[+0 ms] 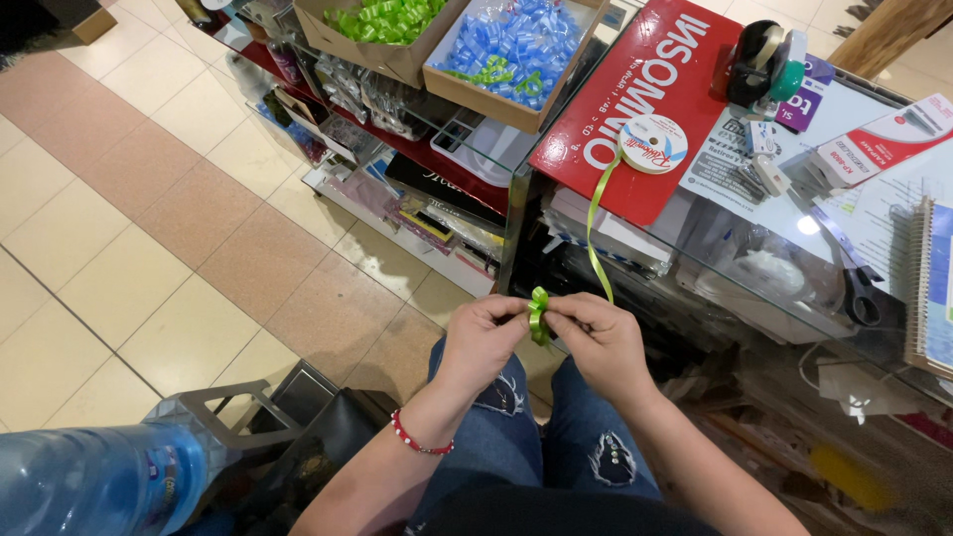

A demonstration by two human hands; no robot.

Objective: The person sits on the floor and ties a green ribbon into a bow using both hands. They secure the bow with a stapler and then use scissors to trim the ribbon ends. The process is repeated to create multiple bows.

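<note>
Both of my hands meet above my knees and pinch a small looped bow of green ribbon (538,314). My left hand (483,342) grips the bow from the left, and my right hand (597,335) grips it from the right. A thin strand of the same green ribbon (593,223) runs up from my right hand to a white ribbon spool (653,143) lying on a red sign on the glass counter. My left wrist wears a red bead bracelet (420,440).
A glass counter (794,248) stands ahead, with a tape dispenser (762,62), scissors (854,283), a spiral notebook (931,288) and papers. Cardboard boxes of green bows (382,20) and blue bows (511,45) sit at the top. A blue water bottle (94,481) lies lower left.
</note>
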